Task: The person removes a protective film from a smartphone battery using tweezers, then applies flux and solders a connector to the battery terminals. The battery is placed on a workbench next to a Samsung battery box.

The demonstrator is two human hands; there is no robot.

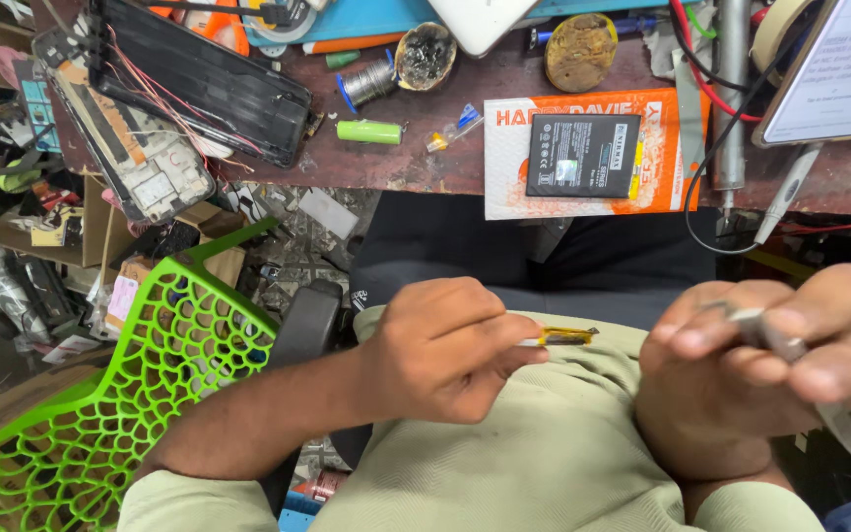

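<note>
The left hand [445, 350] is pinched shut on a thin yellow strip [563, 337] whose tip pokes out toward the right hand [751, 369], a short open gap between them. The right hand is curled around a small grey tool [770, 333], blurred. Both hover over the lap, clear of the counter [425, 163] edge beyond the fingers. A green lattice chair [140, 394] crowds the left forearm. On the counter beyond lies a black battery [583, 155].
</note>
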